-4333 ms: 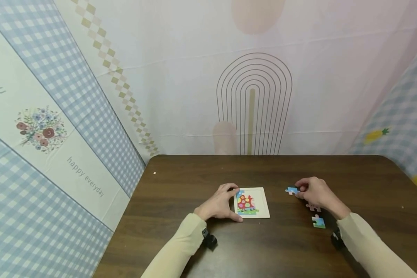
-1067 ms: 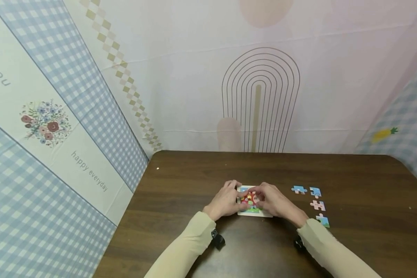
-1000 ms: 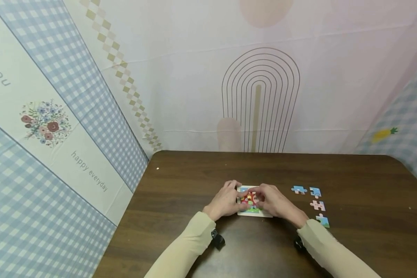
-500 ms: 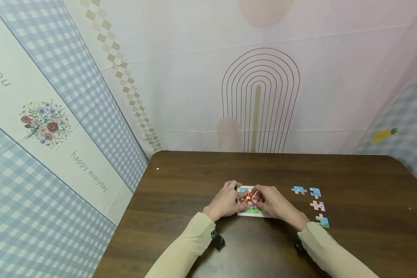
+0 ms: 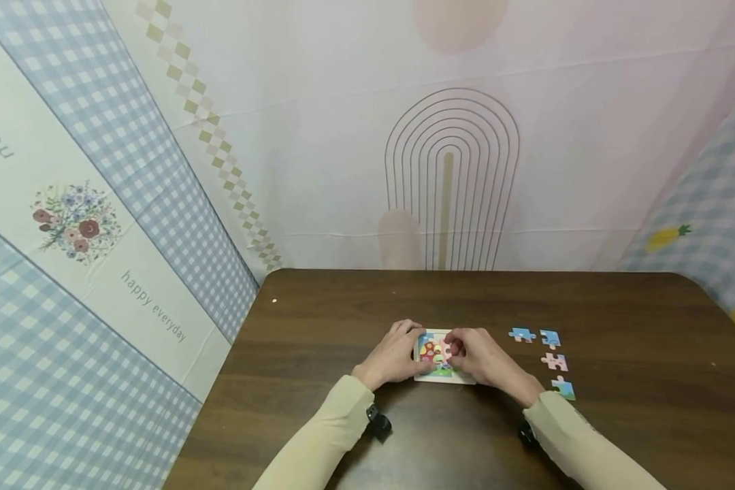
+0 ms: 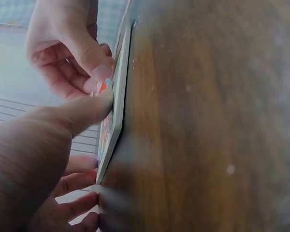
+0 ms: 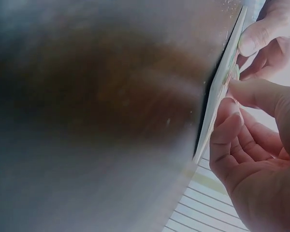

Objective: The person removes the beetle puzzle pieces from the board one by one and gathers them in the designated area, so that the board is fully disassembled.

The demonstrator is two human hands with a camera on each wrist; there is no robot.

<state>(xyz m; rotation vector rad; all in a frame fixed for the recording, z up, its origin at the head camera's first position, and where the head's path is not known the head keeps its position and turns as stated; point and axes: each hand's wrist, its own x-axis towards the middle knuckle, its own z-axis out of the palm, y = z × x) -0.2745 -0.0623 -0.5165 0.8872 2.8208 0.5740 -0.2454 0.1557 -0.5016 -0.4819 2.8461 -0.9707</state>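
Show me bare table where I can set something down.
Specks aside, the tabletop is bare left of the left hand, right of the four loose puzzle pieces, and in front of the tray between the sleeves. Crowded: the tray, with the right hand over it.

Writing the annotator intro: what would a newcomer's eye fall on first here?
Likely the bright jigsaw puzzle in its white tray, on the dark brown table, with the left hand and right hand at it. Next, the four loose jigsaw pieces to its right. Behind the table, the line-drawn arch stands out on the pale backdrop.
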